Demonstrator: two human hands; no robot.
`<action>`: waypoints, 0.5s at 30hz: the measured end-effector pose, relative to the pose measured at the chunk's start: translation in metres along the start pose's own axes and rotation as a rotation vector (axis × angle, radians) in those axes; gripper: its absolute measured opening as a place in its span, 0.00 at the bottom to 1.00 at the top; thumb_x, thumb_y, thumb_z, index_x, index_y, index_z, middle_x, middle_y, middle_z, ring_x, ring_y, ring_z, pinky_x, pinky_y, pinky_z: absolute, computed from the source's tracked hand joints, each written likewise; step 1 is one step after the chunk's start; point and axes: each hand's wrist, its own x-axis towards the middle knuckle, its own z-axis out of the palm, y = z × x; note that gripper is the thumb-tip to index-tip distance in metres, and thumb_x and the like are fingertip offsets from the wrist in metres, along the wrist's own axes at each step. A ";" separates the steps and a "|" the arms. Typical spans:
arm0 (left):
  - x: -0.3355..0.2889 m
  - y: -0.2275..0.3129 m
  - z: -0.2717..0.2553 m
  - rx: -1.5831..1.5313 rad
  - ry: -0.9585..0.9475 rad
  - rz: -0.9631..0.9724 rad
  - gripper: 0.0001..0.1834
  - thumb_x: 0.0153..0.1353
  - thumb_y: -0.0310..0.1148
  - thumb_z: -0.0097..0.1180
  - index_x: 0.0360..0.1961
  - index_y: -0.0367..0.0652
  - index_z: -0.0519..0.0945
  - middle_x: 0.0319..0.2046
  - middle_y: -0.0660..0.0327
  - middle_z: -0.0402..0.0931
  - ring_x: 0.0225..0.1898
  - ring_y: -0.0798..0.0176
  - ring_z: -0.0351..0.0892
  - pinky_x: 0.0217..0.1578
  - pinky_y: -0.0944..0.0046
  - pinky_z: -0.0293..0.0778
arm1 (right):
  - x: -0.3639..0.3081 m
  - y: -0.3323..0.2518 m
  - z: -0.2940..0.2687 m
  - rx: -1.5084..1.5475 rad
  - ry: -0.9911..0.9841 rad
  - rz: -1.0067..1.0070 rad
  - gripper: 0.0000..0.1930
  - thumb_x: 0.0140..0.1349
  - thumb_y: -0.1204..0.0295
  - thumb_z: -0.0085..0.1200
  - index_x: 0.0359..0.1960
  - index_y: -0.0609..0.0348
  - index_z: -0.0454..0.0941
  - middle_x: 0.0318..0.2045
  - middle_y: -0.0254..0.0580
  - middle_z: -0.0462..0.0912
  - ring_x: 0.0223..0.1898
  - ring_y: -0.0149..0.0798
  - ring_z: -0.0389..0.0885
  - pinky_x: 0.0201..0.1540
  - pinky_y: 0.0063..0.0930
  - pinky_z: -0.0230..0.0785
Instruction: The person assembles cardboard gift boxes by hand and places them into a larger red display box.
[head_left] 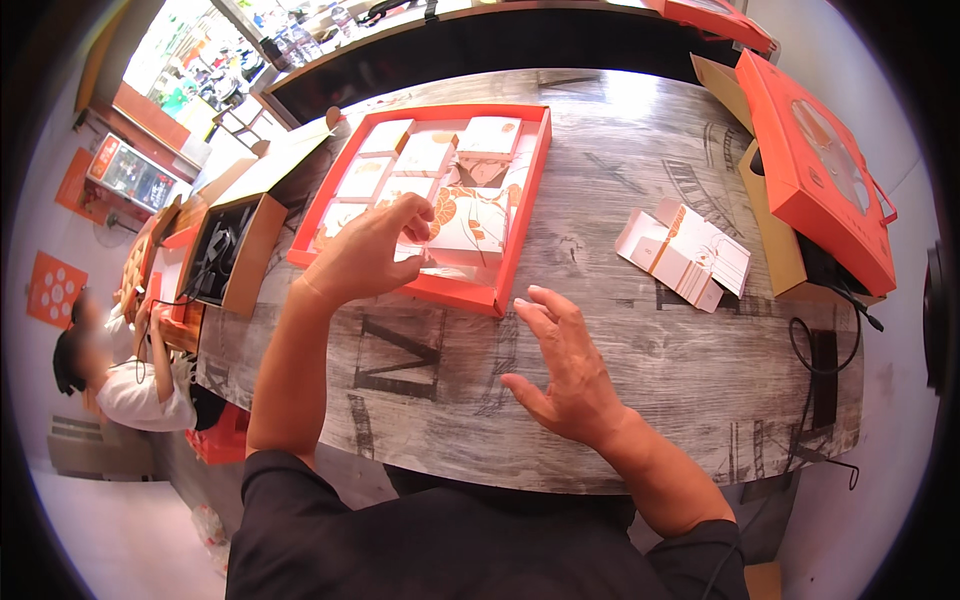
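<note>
A shallow orange-red box tray (548, 135) lies on the table, holding several small white cartons with orange and gold print. My left hand (372, 248) hovers over its near part, fingers curled and thumb apart from them. Nothing shows in that grasp. Just beyond its fingertips is a larger white carton with orange pattern (470, 222). My right hand (572, 375) is held above the table by the tray's near right corner, fingers spread and holding nothing. To the right lie flat, folded white cartons (685, 255) with orange print.
An orange-red gift box (820, 165) with a clear window rests on an open brown cardboard box (765, 195) at the right, with black cables beside it. Another brown box (252, 260) with black cables stands left. Farther left, another person (140, 385) handles an orange-red box.
</note>
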 end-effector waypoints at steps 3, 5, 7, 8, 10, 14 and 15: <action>0.001 0.005 -0.003 0.139 -0.068 -0.081 0.27 0.52 0.21 0.65 0.54 0.47 0.74 0.43 0.59 0.80 0.44 0.56 0.83 0.48 0.59 0.79 | 0.001 -0.001 -0.002 -0.043 -0.015 -0.001 0.41 0.52 0.73 0.70 0.68 0.62 0.63 0.66 0.57 0.62 0.63 0.57 0.69 0.61 0.44 0.71; 0.005 -0.005 0.000 0.402 -0.011 -0.028 0.33 0.53 0.18 0.63 0.62 0.52 0.72 0.51 0.59 0.79 0.51 0.55 0.82 0.50 0.58 0.79 | 0.002 -0.003 -0.002 -0.064 -0.029 -0.002 0.42 0.51 0.73 0.70 0.68 0.62 0.63 0.65 0.56 0.62 0.62 0.56 0.70 0.60 0.43 0.73; 0.014 -0.010 -0.001 0.567 0.063 0.147 0.38 0.55 0.18 0.60 0.67 0.58 0.69 0.59 0.58 0.72 0.57 0.55 0.78 0.52 0.55 0.79 | 0.003 -0.003 -0.002 -0.071 -0.037 0.011 0.41 0.52 0.73 0.70 0.68 0.62 0.63 0.65 0.56 0.61 0.62 0.56 0.70 0.59 0.43 0.73; 0.020 -0.012 -0.001 0.648 0.100 0.237 0.41 0.56 0.18 0.59 0.70 0.61 0.67 0.64 0.57 0.69 0.61 0.55 0.76 0.54 0.54 0.80 | 0.002 -0.002 -0.002 -0.075 -0.035 0.009 0.41 0.52 0.73 0.70 0.68 0.62 0.63 0.65 0.56 0.61 0.62 0.56 0.70 0.59 0.43 0.73; 0.030 -0.013 0.001 0.750 -0.016 0.316 0.43 0.60 0.18 0.55 0.73 0.67 0.63 0.73 0.62 0.58 0.70 0.57 0.65 0.62 0.51 0.75 | 0.002 -0.001 -0.002 -0.081 -0.030 0.005 0.41 0.52 0.73 0.70 0.69 0.61 0.63 0.66 0.56 0.61 0.63 0.56 0.70 0.59 0.43 0.73; 0.046 -0.010 0.007 0.771 -0.155 0.460 0.40 0.63 0.19 0.52 0.72 0.69 0.64 0.76 0.71 0.55 0.74 0.60 0.57 0.71 0.51 0.67 | 0.001 -0.001 -0.001 -0.056 -0.026 0.021 0.40 0.53 0.72 0.69 0.69 0.61 0.63 0.66 0.56 0.61 0.64 0.57 0.69 0.61 0.44 0.71; 0.047 -0.009 0.007 0.777 -0.174 0.487 0.39 0.64 0.19 0.51 0.72 0.69 0.64 0.75 0.72 0.55 0.74 0.60 0.57 0.71 0.51 0.66 | 0.001 0.000 0.000 -0.037 -0.023 0.022 0.40 0.54 0.71 0.69 0.69 0.61 0.64 0.66 0.57 0.62 0.65 0.57 0.68 0.62 0.44 0.70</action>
